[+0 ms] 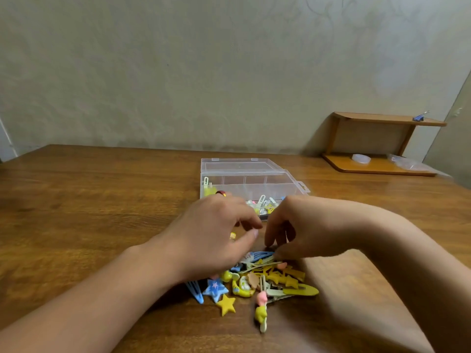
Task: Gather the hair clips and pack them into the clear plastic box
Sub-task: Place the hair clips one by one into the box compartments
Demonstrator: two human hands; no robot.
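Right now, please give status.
Left hand and right hand over clip pile, grasp unclear. Clear box open, partly filled. Nothing in the way.

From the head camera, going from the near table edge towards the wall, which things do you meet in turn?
Yellow star clip → pile of hair clips → the two hands, left hand and right hand → clear plastic box, lid open → wall.

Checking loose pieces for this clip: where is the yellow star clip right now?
In the head view, the yellow star clip lies on the table at the pile's near-left edge, beside the blue star clip.
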